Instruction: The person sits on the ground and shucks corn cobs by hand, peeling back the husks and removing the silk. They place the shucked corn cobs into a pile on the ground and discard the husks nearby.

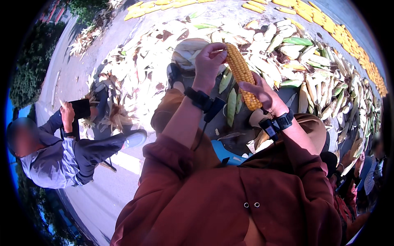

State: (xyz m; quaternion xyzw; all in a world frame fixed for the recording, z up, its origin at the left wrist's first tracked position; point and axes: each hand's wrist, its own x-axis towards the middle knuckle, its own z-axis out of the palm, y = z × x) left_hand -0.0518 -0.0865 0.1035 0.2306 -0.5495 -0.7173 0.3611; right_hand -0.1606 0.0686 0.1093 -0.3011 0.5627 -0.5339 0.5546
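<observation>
A husked ear of yellow corn (241, 72) slants across the space before me, its kernels bare. My right hand (264, 93) is wrapped around its lower end, thumb across the kernels. At the upper end, the thumb and fingers of my left hand (212, 60) pinch the cob's tip; any strands of silk there are too small to tell. Both wrists carry black strapped devices. Below the cob, green and pale husk leaves (231, 104) lie on the dark ground between my knees.
Pale loose husks (138, 73) spread ahead and left. Unhusked ears (326, 73) are heaped to the right. Husked yellow cobs (341, 37) line the far ground. A blue plastic object (229, 153) is between my legs. A seated person (58, 153) is at left; other people's hands (349, 163) show at right.
</observation>
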